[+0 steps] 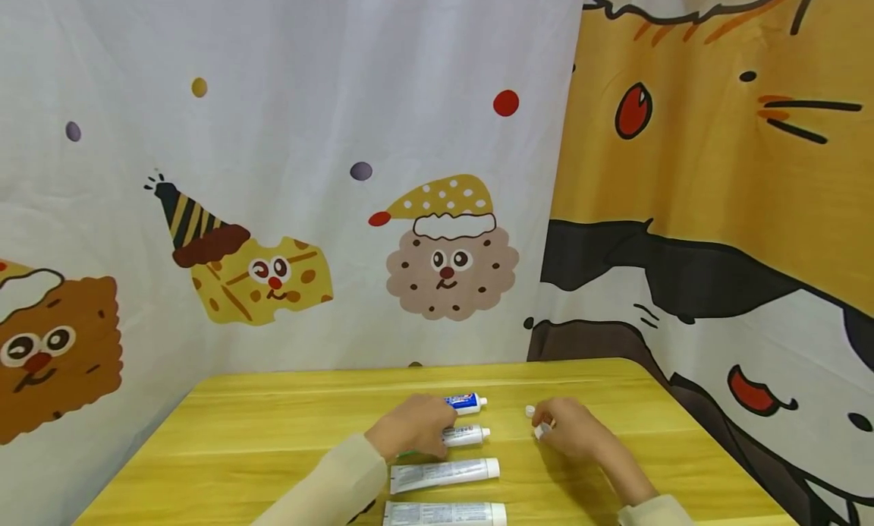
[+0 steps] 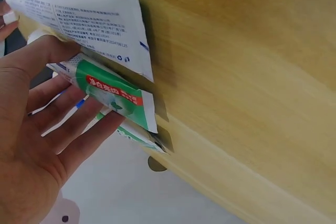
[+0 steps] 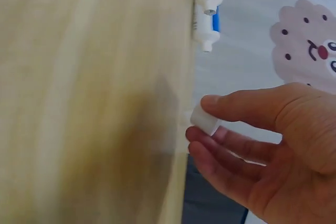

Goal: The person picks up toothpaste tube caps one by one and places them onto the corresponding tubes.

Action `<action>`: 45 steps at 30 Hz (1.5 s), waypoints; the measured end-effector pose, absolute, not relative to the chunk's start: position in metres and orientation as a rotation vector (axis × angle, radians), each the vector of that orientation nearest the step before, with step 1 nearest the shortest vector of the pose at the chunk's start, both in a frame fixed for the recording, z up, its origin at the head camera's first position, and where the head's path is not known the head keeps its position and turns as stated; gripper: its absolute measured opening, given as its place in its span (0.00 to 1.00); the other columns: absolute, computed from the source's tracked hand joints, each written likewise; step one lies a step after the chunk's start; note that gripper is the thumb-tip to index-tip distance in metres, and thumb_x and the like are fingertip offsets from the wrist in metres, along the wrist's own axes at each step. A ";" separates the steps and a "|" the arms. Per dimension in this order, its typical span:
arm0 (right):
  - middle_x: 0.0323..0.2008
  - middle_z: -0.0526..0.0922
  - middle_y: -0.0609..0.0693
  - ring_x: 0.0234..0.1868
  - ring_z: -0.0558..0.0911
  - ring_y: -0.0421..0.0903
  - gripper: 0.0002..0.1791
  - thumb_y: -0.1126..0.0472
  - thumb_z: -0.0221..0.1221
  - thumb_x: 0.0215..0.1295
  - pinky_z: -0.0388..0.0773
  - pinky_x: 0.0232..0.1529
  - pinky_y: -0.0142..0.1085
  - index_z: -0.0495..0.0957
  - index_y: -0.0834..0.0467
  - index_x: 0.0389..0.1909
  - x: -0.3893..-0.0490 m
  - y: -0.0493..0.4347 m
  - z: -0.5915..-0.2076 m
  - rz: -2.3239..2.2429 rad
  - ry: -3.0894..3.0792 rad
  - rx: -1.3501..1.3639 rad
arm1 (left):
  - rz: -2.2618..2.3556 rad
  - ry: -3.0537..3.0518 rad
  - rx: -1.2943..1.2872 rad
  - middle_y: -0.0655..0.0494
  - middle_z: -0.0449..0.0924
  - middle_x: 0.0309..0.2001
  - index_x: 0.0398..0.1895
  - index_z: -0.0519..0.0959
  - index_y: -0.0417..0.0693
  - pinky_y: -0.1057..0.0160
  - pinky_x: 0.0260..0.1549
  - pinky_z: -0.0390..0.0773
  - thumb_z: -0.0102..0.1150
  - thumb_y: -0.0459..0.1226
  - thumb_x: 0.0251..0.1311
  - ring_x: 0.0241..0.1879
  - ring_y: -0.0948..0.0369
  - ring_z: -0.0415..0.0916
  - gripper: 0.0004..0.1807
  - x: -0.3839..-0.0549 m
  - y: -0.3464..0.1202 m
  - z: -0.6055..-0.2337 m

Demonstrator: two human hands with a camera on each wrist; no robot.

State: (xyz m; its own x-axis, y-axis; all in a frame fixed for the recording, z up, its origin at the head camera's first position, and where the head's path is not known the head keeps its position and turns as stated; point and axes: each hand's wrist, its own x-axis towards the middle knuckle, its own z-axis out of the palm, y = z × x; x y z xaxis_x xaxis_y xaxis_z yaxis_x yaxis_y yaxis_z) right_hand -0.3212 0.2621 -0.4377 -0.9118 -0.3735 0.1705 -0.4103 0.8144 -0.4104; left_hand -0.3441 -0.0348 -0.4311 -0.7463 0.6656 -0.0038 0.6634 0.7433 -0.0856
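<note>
My left hand (image 1: 418,426) grips a toothpaste tube (image 1: 465,436) with a green and white front, thumb on one side and fingers on the other. In the left wrist view this tube (image 2: 116,94) shows its flat crimped end, and its bare nozzle points right in the head view. Just behind it lies a blue and white toothpaste tube (image 1: 466,404), also uncapped and partly hidden by the left hand. My right hand (image 1: 570,427) pinches a small white cap (image 3: 205,120) between thumb and fingertips. Close by on the table rests another white cap (image 1: 529,411).
Nearer the body, two larger toothpaste tubes, a silvery one (image 1: 444,474) and a white printed one (image 1: 440,514), lie with caps on, pointing right. The wooden table (image 1: 273,412) ends at a cartoon-printed curtain (image 1: 307,131) behind and at the right.
</note>
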 end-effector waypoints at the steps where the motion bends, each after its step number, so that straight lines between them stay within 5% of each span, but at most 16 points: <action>1: 0.34 0.85 0.47 0.37 0.80 0.44 0.10 0.71 0.67 0.54 0.77 0.38 0.38 0.86 0.58 0.37 -0.321 0.262 -0.435 0.698 -2.909 0.624 | 0.117 -2.898 -1.113 0.68 0.71 0.24 0.26 0.75 0.57 0.68 0.26 0.69 0.77 0.46 0.51 0.24 0.68 0.62 0.16 -0.345 -0.036 -0.431; 12: 0.38 0.87 0.45 0.36 0.84 0.40 0.09 0.67 0.70 0.58 0.81 0.36 0.34 0.85 0.53 0.37 -0.306 0.246 -0.395 0.735 -2.800 0.619 | -0.132 -2.779 -1.111 0.68 0.71 0.24 0.30 0.77 0.54 0.70 0.23 0.67 0.75 0.41 0.51 0.23 0.69 0.63 0.13 -0.341 -0.050 -0.419; 20: 0.43 0.84 0.50 0.43 0.84 0.46 0.19 0.74 0.65 0.60 0.85 0.40 0.32 0.84 0.59 0.52 -0.291 0.232 -0.363 0.787 -2.600 0.713 | -0.304 -2.694 -1.073 0.67 0.75 0.29 0.38 0.80 0.52 0.70 0.24 0.68 0.71 0.41 0.51 0.24 0.69 0.65 0.12 -0.331 -0.054 -0.408; 30: 0.43 0.88 0.43 0.43 0.82 0.43 0.15 0.67 0.69 0.62 0.82 0.38 0.32 0.88 0.49 0.47 -0.285 0.213 -0.348 0.945 -2.491 0.673 | -0.505 -2.605 -1.013 0.68 0.79 0.32 0.39 0.84 0.53 0.71 0.27 0.71 0.71 0.40 0.52 0.26 0.71 0.68 0.11 -0.313 -0.060 -0.397; 41: 0.51 0.86 0.59 0.48 0.87 0.46 0.14 0.67 0.65 0.67 0.84 0.49 0.32 0.84 0.61 0.53 -0.296 0.213 -0.366 1.414 -2.417 0.811 | -0.572 -2.542 -0.988 0.66 0.78 0.32 0.40 0.83 0.52 0.72 0.25 0.70 0.70 0.39 0.51 0.26 0.72 0.67 0.12 -0.301 -0.056 -0.403; 45: 0.55 0.83 0.67 0.49 0.87 0.40 0.17 0.67 0.63 0.70 0.84 0.51 0.32 0.80 0.68 0.57 -0.303 0.213 -0.374 1.596 -2.385 0.910 | -0.582 -2.542 -0.975 0.66 0.79 0.33 0.41 0.84 0.52 0.72 0.26 0.70 0.69 0.38 0.51 0.26 0.72 0.68 0.13 -0.302 -0.059 -0.404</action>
State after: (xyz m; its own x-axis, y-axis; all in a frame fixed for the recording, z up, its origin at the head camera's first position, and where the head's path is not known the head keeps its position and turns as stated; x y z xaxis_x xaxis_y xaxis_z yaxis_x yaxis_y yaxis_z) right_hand -0.3031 0.2126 -0.3739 -0.8093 -0.4079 0.4226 -0.5462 0.2580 -0.7969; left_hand -0.3021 -0.0594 -0.4041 -0.6993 0.5464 0.4609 0.6924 0.6779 0.2471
